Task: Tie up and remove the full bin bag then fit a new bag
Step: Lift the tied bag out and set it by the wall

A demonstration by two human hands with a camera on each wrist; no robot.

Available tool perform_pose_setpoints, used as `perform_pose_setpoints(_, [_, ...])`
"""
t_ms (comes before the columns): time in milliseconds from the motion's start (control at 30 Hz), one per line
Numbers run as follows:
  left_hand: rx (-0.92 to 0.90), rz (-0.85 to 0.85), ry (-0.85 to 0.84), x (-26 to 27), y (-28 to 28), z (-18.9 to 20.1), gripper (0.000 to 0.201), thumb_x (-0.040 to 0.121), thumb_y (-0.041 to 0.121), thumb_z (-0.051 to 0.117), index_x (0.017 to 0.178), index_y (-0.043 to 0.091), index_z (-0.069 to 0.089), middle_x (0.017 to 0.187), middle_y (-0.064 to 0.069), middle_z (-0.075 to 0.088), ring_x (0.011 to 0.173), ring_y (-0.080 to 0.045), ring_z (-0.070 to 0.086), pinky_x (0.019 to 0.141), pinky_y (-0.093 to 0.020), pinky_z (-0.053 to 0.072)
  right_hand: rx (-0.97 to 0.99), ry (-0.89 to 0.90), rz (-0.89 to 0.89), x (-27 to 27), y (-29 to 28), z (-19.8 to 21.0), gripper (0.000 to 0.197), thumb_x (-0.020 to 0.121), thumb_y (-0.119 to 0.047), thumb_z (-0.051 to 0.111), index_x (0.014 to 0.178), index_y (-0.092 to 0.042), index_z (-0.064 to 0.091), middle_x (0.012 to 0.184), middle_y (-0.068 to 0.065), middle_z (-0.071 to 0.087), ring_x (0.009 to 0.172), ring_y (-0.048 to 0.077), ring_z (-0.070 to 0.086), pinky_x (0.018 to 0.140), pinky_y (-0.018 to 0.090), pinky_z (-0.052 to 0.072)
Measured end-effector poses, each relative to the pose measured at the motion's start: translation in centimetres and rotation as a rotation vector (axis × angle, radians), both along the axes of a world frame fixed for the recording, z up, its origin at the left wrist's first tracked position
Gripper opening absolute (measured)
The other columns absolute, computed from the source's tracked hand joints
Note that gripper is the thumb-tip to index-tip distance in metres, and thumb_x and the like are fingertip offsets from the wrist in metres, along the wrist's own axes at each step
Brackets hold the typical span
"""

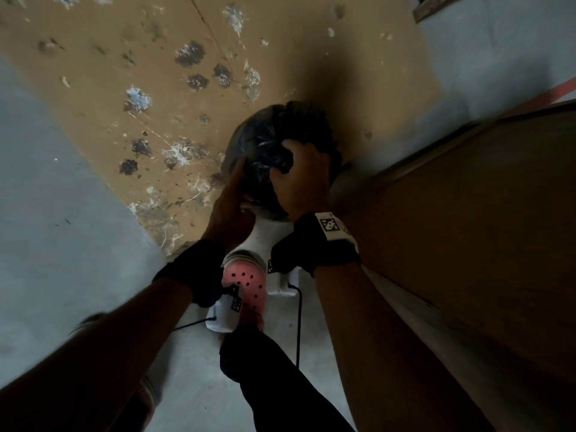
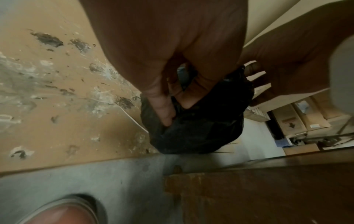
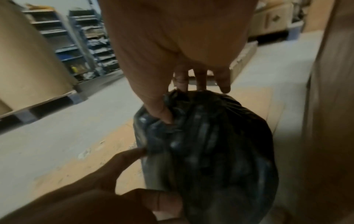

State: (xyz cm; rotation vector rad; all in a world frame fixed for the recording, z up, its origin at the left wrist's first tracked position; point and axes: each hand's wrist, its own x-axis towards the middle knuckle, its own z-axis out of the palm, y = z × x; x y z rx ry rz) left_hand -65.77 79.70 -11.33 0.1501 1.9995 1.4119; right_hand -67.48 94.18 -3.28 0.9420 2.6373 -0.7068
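We look down at a black bin bag (image 1: pixel 265 157), full and rounded, sitting at the edge of a stained brown sheet of cardboard (image 1: pixel 124 73) laid on the grey concrete floor (image 1: pixel 46 182), close beside a brown wooden panel (image 1: pixel 467 229) on our right. Our right hand (image 1: pixel 300 179) is clamped on the gathered neck at the top of the bag — the right wrist view shows the thumb (image 3: pixel 159 109) pressed into the bunched plastic while three fingers reach over the far side. Our left hand (image 1: pixel 229 207) lies against the near left flank of the bag; from the left wrist view its thumb (image 2: pixel 162 109) and curled fingers pinch a fold of the black film. Below the wrists a white bin (image 1: pixel 261 241) shows just under the bag, though how far the bag sits in it we cannot tell. A pink clog (image 1: pixel 246 285) stands near the bin's base, and black cables (image 1: pixel 299 322) trail from both wrist straps.
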Motion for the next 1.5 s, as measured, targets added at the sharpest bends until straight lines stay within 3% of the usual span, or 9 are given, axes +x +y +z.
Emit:
perform_pose_setpoints(167, [-0.075, 0.038, -0.065, 1.8, 0.1, 2.7, 0.073, 0.080, 0.002, 0.058, 0.148, 0.024, 0.041, 0.105, 0.002, 0.065, 0.102, -0.019, 0.067, 0.088, -0.045, 0.059, 0.168, -0.149, 0.070, 1.7, 0.6, 2.7, 0.045, 0.085, -0.015, 0.068, 0.128, -0.026, 0.063, 0.133, 0.013, 0.056, 0.127, 0.040, 0.048, 0.104, 0.057, 0.043])
perform_pose_setpoints(333, [-0.118, 0.115, 0.229, -1.2, 0.3, 4.3, 0.071, 0.093, 0.047, 0.061, 0.156, 0.024, 0.037, 0.156, -0.013, 0.039, 0.145, -0.031, 0.040, 0.109, -0.044, 0.044, 0.044, -0.063, -0.076, 4.6, -0.5, 2.6, 0.045, 0.078, 0.004, 0.062, 0.116, -0.018, 0.068, 0.138, 0.016, 0.048, 0.123, 0.039, 0.051, 0.101, 0.049, 0.052])
perform_pose_setpoints(467, [-0.131, 0.027, 0.073, -3.5, 0.6, 2.9, 0.090, 0.087, 0.061, 0.066, 0.161, 0.031, 0.026, 0.166, -0.007, 0.030, 0.154, -0.025, 0.028, 0.118, -0.044, 0.037, -0.179, 0.237, -0.545, 5.1, -1.2, 2.9, 0.059, 0.079, 0.015, 0.055, 0.135, -0.003, 0.052, 0.141, 0.018, 0.049, 0.121, 0.023, 0.051, 0.093, -0.001, 0.038])
perform_pose_setpoints(700, [-0.135, -0.034, -0.041, -4.2, 0.8, 1.3, 0.096, 0.069, 0.066, 0.072, 0.153, 0.031, 0.041, 0.146, -0.005, 0.057, 0.133, -0.025, 0.056, 0.107, -0.051, 0.049, -0.441, 0.103, -0.622, 3.4, -1.2, 1.4, 0.055, 0.095, -0.005, 0.063, 0.147, -0.006, 0.047, 0.149, 0.019, 0.047, 0.136, 0.037, 0.049, 0.112, 0.047, 0.046])
perform_pose_setpoints(900, [0.004, 0.042, -0.061, -2.6, 1.5, 4.0, 0.082, 0.079, 0.044, 0.078, 0.152, 0.027, 0.043, 0.136, 0.009, 0.060, 0.122, -0.008, 0.059, 0.099, -0.027, 0.052, -0.214, 0.190, -0.545, 5.2, -0.8, 2.7, 0.053, 0.089, -0.005, 0.067, 0.141, -0.009, 0.055, 0.145, 0.019, 0.047, 0.134, 0.030, 0.049, 0.097, 0.015, 0.038])
perform_pose_setpoints(1033, [-0.076, -0.174, -0.176, -2.9, 2.9, 3.3, 0.085, 0.093, 0.028, 0.075, 0.162, 0.027, 0.025, 0.154, -0.004, 0.050, 0.137, -0.027, 0.053, 0.107, -0.040, 0.046, -0.199, 0.029, -0.541, 4.9, -0.4, 3.1, 0.060, 0.097, -0.014, 0.061, 0.154, -0.018, 0.043, 0.166, 0.023, 0.017, 0.149, 0.039, 0.030, 0.113, 0.036, 0.037])
perform_pose_setpoints(1133, [-0.059, -0.157, -0.054, -4.4, 2.9, 2.8, 0.091, 0.093, 0.021, 0.075, 0.163, 0.017, 0.018, 0.163, -0.008, 0.037, 0.142, -0.013, 0.038, 0.112, -0.032, 0.038, -0.141, -0.011, -0.480, 4.4, -0.1, 2.8, 0.070, 0.099, -0.021, 0.061, 0.160, -0.027, 0.030, 0.170, 0.019, -0.005, 0.154, 0.037, 0.017, 0.118, 0.041, 0.030])
perform_pose_setpoints(1400, [-0.029, -0.094, 0.186, -5.4, 0.7, 1.4, 0.082, 0.090, 0.016, 0.078, 0.159, 0.013, 0.034, 0.160, -0.010, 0.041, 0.144, -0.014, 0.039, 0.110, -0.008, 0.034, -0.174, 0.089, -0.404, 4.8, 0.0, 1.6, 0.063, 0.098, -0.007, 0.055, 0.157, -0.023, 0.038, 0.170, 0.014, 0.010, 0.155, 0.030, 0.017, 0.123, 0.037, 0.023])
perform_pose_setpoints(1500, [-0.086, -0.140, 0.133, -6.2, 0.6, 1.4, 0.078, 0.092, 0.016, 0.075, 0.159, 0.017, 0.035, 0.158, -0.013, 0.042, 0.146, -0.025, 0.041, 0.117, -0.033, 0.039, -0.249, -0.001, -0.251, 4.3, 0.0, 1.4, 0.068, 0.094, 0.000, 0.055, 0.157, -0.019, 0.038, 0.170, 0.015, 0.014, 0.155, 0.032, 0.018, 0.124, 0.037, 0.024])
